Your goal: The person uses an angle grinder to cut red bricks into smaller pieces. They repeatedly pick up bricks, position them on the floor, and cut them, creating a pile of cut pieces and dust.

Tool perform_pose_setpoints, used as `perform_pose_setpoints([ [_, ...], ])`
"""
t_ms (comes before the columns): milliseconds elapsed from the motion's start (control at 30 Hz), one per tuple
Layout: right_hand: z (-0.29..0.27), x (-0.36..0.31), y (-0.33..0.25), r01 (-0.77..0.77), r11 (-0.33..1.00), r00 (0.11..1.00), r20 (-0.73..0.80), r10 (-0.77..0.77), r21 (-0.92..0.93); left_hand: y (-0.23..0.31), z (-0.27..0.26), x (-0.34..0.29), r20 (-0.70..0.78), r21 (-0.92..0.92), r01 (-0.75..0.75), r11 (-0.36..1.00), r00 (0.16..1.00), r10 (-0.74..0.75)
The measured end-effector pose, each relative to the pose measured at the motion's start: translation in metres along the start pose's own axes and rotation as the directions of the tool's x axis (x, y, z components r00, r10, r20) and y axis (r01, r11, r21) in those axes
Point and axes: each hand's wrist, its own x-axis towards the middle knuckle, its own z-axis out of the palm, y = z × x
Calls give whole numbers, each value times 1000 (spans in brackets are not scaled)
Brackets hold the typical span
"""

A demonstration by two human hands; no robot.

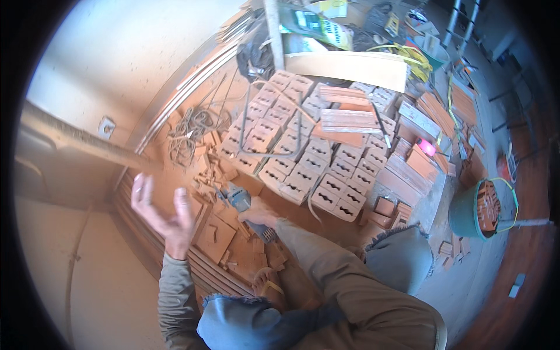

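My left hand [163,213] is raised on the left, fingers spread and nothing in it. My right hand [261,213] is wrapped round the body of a grey-blue angle grinder [239,198], low over the dusty floor. The grinder's head points away from me, toward a heap of broken tile pieces [213,166]. Its disc cannot be made out clearly. Just left of the grinder, cut terracotta pieces [214,238] lie near my sandalled foot [268,284]. Beyond it stands a block of stacked bricks with slotted holes [300,175].
Ridged terracotta tiles [350,119] and a bent metal rod [268,154] lie on the bricks. A coiled cord [192,131] sits by the wall. On the right stands a green bucket [465,213] of tile scraps. A pink object [426,147] rests among tiles.
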Motion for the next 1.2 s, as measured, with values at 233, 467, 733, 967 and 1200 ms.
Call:
perform_pose_setpoints([
  [233, -8, -5, -15, -20, 1000, 1000, 7, 20, -12, 186, 167, 87, 530, -470, -392, 791, 591, 608],
  [467, 1, -19, -15, 4, 999, 997, 71, -2, -40, 215, 281, 89, 893, -139, -270, 953, 382, 239],
  [733, -1, 1, -11, 23, 995, 1000, 22, -21, -96, 197, 227, 125, 939, -169, -5, 986, 303, 162],
  [967, 5, 8, 5, 79, 997, 995, -63, -78, 8, 8, 78, 155, 783, -47, 252, 966, 610, -121],
  [1200, -4, -7, -5, 61, 998, 998, 9, -61, 0, -199, -57, 24, 536, 379, 614, 693, 465, -705],
])
